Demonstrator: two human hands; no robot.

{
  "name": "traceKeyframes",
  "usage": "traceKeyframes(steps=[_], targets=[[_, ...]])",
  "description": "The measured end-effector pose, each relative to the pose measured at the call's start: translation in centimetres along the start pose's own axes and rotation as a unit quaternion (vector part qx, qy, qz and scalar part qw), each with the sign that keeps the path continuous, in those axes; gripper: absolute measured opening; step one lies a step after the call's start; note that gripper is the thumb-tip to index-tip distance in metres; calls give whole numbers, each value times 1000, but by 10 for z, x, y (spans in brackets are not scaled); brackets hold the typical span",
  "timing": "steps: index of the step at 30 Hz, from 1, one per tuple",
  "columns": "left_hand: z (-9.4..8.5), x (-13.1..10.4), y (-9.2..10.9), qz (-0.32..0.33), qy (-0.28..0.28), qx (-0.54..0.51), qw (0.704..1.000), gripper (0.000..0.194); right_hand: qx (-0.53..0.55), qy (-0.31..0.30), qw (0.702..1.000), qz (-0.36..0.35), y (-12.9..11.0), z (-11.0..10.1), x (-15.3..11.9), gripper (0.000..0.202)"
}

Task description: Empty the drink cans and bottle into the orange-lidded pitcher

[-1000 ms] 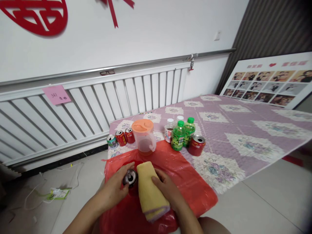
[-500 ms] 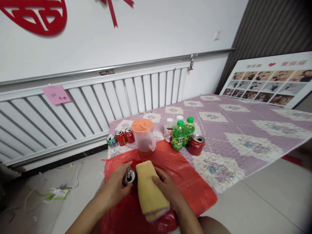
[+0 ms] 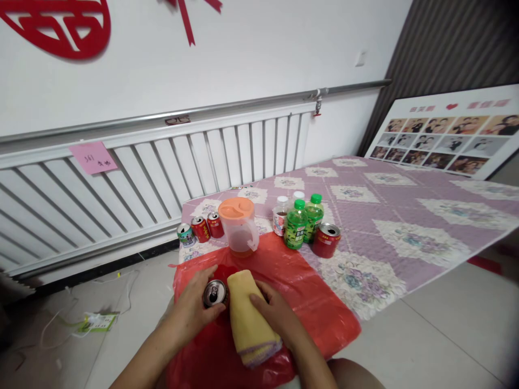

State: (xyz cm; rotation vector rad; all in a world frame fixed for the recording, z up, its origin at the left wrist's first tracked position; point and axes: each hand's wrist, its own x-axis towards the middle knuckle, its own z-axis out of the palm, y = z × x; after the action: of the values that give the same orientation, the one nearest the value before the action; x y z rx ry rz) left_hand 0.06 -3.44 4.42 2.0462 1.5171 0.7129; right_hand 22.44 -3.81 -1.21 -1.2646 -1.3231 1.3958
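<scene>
My left hand (image 3: 197, 298) curls round the left side of an opened drink can (image 3: 215, 293), thumb near its front and fingers behind. The can stands upright, its top facing me. Just right of it is a folded yellow cloth (image 3: 250, 319) with a purple stitched edge. My right hand (image 3: 272, 307) grips the cloth from its right side, thumb on top and fingers hidden beneath. Both are over a red plastic sheet (image 3: 316, 302), which looks like a bag, spread on the table corner.
Behind stands a clear pitcher (image 3: 240, 232) with an orange lid. Small cans (image 3: 200, 229) are at its left. Green-capped bottles (image 3: 295, 226) and a wide red can (image 3: 326, 241) are to the right, on a floral tablecloth (image 3: 389, 216). A radiator (image 3: 162, 178) lines the wall.
The left hand and can have barely moved, the can's top turning slightly more towards me. The cloth's upper end has shifted slightly down and right with my right hand.
</scene>
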Motion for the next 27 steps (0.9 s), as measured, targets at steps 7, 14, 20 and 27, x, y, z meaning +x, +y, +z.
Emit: traceKeyframes(steps=[7, 14, 20, 27], targets=[[-4, -1, -5, 61, -50, -16, 997, 70, 140, -39, 989, -12, 0, 0, -3, 49], [-5, -1, -7, 65, -83, -45, 993, 78, 113, -34, 993, 7, -1, 0, -3, 47], [-2, -3, -7, 52, -78, -36, 995, 74, 9, 0, 1000, 6, -2, 0, -1, 46], [2, 0, -8, 37, 11, 19, 999, 69, 86, -15, 996, 1, -3, -1, -3, 51]])
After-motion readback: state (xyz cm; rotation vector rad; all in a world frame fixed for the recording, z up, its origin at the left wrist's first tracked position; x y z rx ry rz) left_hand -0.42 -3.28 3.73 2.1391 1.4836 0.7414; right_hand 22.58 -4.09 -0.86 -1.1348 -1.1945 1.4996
